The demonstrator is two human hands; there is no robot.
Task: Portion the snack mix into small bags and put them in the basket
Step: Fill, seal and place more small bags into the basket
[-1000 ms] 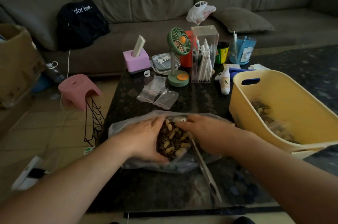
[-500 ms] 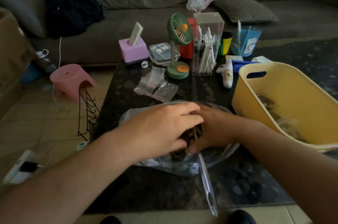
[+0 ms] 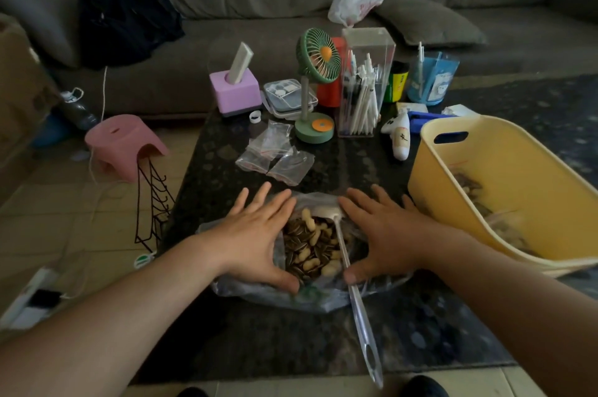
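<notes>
With the left hand (image 3: 255,241) and right hand (image 3: 385,241) lying flat, each grip spread and pressing the big snack-mix bag (image 3: 310,251) open near the surface's front edge, the spoon (image 3: 352,283) – leaning out, handle overhanging – is risking tipping seeds out – short of the yellow basket (image 3: 504,189).

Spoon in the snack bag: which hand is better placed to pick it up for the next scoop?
Right, probably. The spoon has its handle running down beside the right hand, next to its thumb, while the left hand rests flat on the far side of the snack mix.
</notes>
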